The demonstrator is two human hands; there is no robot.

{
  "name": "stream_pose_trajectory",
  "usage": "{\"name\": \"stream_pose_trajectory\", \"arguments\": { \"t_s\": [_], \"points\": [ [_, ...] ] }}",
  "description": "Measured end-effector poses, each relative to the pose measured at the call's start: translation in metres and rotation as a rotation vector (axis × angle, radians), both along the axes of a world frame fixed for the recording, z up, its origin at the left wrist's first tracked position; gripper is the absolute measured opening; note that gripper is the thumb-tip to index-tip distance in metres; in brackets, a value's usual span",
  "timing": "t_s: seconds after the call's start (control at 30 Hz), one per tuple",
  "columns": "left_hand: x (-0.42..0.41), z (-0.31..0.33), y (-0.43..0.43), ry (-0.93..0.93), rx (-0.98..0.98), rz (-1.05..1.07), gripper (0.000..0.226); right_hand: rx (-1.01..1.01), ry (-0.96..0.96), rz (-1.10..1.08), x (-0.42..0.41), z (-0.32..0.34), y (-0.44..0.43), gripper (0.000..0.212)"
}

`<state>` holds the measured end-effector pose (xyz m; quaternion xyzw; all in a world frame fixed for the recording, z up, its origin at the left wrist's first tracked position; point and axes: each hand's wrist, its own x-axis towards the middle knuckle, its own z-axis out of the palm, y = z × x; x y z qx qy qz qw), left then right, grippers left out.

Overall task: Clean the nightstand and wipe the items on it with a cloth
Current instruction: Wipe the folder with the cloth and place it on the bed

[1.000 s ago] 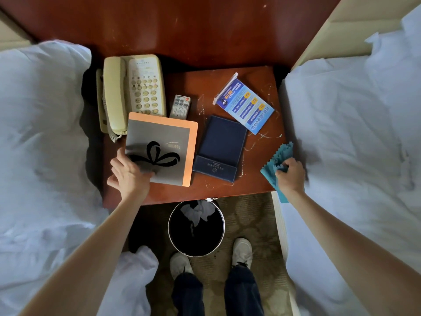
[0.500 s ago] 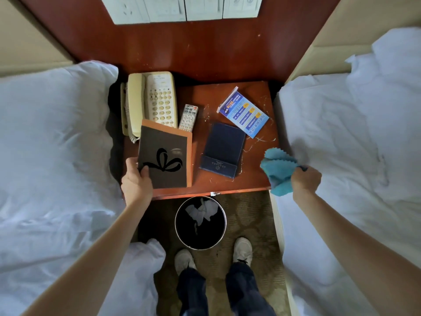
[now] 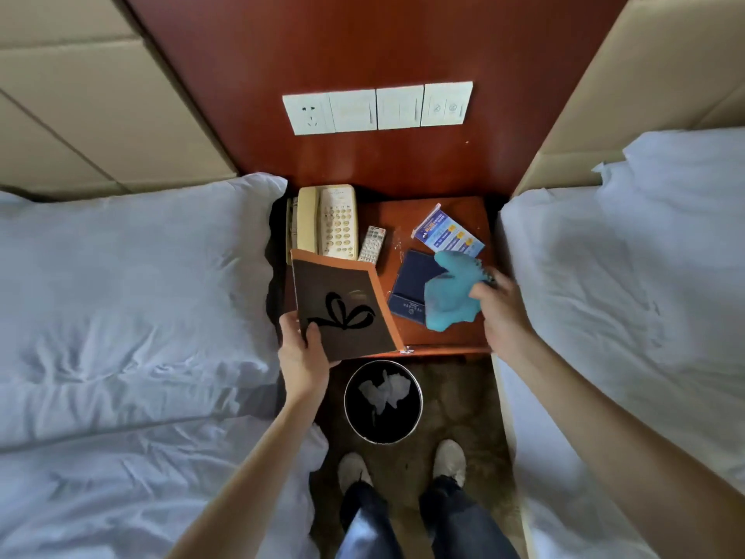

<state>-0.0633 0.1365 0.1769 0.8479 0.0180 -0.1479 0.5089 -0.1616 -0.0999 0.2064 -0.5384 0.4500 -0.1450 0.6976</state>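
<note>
A small red-brown nightstand (image 3: 439, 340) stands between two beds. My left hand (image 3: 305, 357) grips the near corner of a dark folder with an orange edge and a black bow print (image 3: 342, 308), lifted and tilted above the nightstand's left side. My right hand (image 3: 500, 312) holds a teal cloth (image 3: 449, 294) that hangs over a dark blue booklet (image 3: 409, 286). On the nightstand also lie a cream telephone (image 3: 328, 221), a small remote (image 3: 371, 244) and a blue leaflet (image 3: 447, 234).
White bedding lies close on the left (image 3: 133, 300) and right (image 3: 629, 300). A round black bin (image 3: 383, 401) with crumpled paper stands on the carpet below the nightstand, by my shoes. Wall switches and a socket (image 3: 377, 107) sit on the wood panel behind.
My left hand has lifted the folder off the nightstand and tilted it. My right hand has brought the cloth from the right bed's edge in over the blue booklet. The view has pulled back.
</note>
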Motion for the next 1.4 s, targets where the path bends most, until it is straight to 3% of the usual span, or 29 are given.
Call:
{"name": "stream_pose_trajectory", "arguments": {
  "t_s": [0.2, 0.43, 0.53, 0.67, 0.8, 0.9, 1.03, 1.13, 1.4],
  "points": [
    [-0.029, 0.043, -0.013, 0.026, -0.179, -0.082, 0.011, -0.047, -0.170, 0.246, 0.012, 0.035, 0.062, 0.035],
    [-0.049, 0.084, -0.016, -0.060, -0.333, -0.240, 0.012, -0.584, -0.238, 0.625, 0.027, 0.058, 0.092, 0.046],
    [-0.053, 0.096, -0.016, -0.040, -0.410, -0.223, 0.014, -0.642, -0.207, 0.590, 0.030, 0.058, 0.078, 0.049],
    [-0.059, 0.105, -0.016, -0.078, -0.454, -0.237, 0.004, -0.571, -0.064, 0.402, 0.028, 0.051, 0.053, 0.045],
    [-0.062, 0.112, -0.020, -0.123, -0.453, -0.239, 0.011, -0.493, -0.031, 0.266, 0.025, 0.050, 0.048, 0.035],
    [-0.060, 0.117, -0.026, -0.111, -0.472, -0.223, 0.008, -0.389, -0.161, 0.343, 0.024, 0.056, 0.061, 0.027],
    [-0.046, 0.116, -0.030, -0.110, -0.431, -0.078, 0.017, -0.578, -0.221, 0.542, 0.023, 0.061, 0.072, 0.038],
    [-0.039, 0.111, -0.031, -0.101, -0.400, -0.011, 0.016, -0.631, -0.244, 0.575, 0.020, 0.059, 0.068, 0.040],
    [-0.040, 0.105, -0.041, -0.147, -0.340, -0.043, 0.017, -0.585, -0.008, 0.390, 0.017, 0.043, 0.042, 0.022]
  ]
}}
